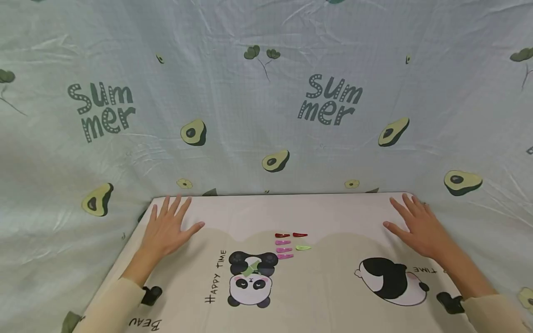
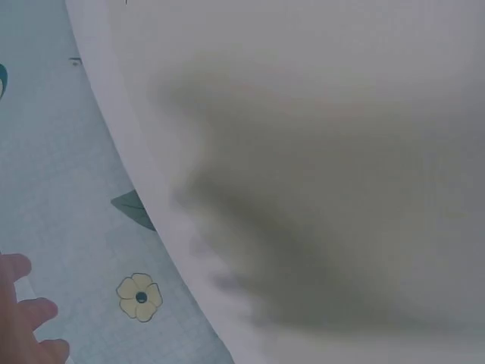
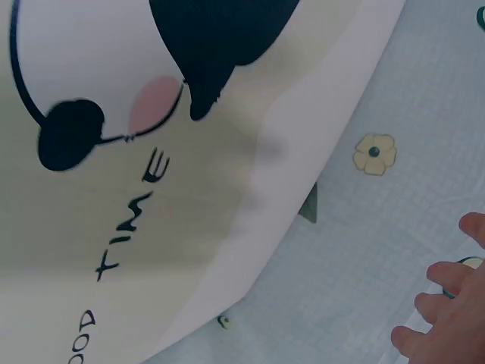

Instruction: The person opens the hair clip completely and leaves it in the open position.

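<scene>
Small snap hair clips lie in a cluster near the middle of the table. Two red clips form the far row, three pink clips are stacked below on the left, and one green clip lies to their right. My left hand, fingers spread, hovers over the table's far left part and casts a shadow; its fingertips show in the left wrist view. Mirroring it at the far right is my right hand, fingers also spread, partly seen in the right wrist view. Both are away from the clips and hold nothing.
The table cover carries a printed panda, a black-and-white animal print and lettering. Beyond the table's far edge hangs a pale curtain printed with avocados and words; similar cloth lies along both sides.
</scene>
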Motion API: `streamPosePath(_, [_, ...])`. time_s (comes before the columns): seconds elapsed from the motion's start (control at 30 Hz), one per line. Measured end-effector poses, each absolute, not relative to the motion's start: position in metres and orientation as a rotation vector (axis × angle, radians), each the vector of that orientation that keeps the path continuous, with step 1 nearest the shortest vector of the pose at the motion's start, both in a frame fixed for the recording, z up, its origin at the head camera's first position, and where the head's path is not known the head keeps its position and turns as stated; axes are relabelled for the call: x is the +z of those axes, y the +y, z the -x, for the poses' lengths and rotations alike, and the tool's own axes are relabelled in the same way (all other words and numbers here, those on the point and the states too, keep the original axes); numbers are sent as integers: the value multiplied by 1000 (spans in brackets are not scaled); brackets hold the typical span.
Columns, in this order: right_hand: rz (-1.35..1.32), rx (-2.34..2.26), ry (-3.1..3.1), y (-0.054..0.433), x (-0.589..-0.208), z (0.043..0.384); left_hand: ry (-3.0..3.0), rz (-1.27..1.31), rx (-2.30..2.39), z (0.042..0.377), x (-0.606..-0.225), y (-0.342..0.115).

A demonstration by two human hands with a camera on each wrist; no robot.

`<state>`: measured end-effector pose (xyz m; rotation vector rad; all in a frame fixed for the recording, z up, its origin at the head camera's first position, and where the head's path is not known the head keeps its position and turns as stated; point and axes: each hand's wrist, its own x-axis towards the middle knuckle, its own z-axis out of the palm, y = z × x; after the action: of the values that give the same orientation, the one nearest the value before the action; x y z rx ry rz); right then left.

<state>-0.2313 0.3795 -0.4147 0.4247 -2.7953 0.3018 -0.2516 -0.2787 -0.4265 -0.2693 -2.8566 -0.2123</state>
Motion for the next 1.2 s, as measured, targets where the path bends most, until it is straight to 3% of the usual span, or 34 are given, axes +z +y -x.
streamPosePath(0.77, [-530,396,-2738,302,-423,164,-2840,351,-298,192,-442,-233])
streamPosePath(1.2, [-569,535,-2819,261,-448,164,-2807,522,-368,180,-460,-186])
